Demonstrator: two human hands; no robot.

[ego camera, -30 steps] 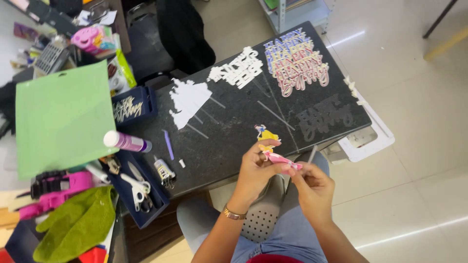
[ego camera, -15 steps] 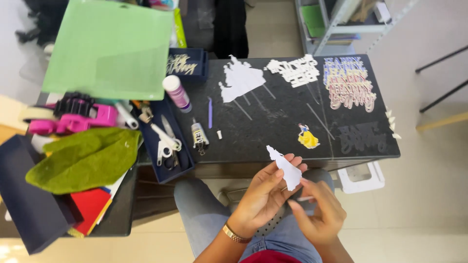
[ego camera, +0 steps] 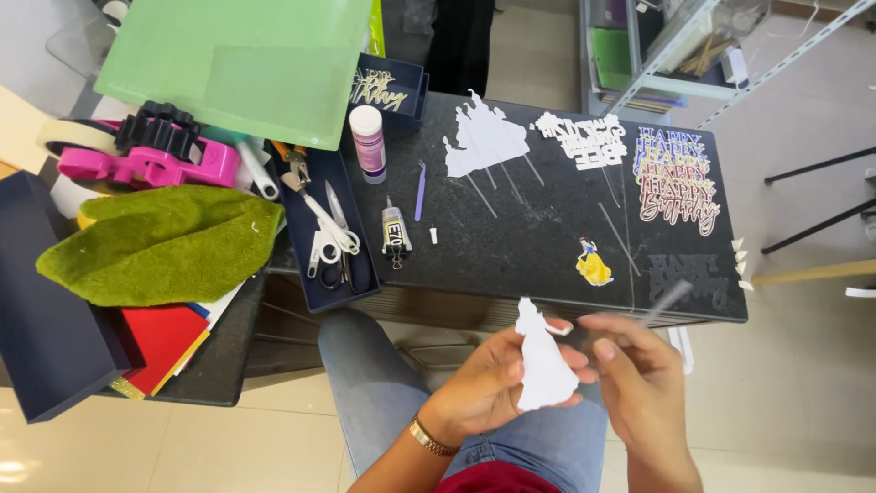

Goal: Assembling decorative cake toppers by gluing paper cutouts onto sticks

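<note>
My left hand holds a white paper cutout, shaped like a figure in a gown, white side up, over my lap. My right hand sits just right of it, fingers pinched on a thin clear stick that is blurred. Beyond both hands lies the black table mat. On it are a small coloured princess cutout, a white castle cutout on sticks, and stacked lettered cake toppers.
A glue tube, a purple tool and a white glue bottle lie left on the mat. A navy tray holds scissors. Further left are a green mat, a pink tape dispenser and green fuzzy fabric.
The view swung left and down. The coloured princess cutout that was at my hands now lies on the mat, and I hold a white gown-shaped cutout instead, with a thin stick in my right fingers.
</note>
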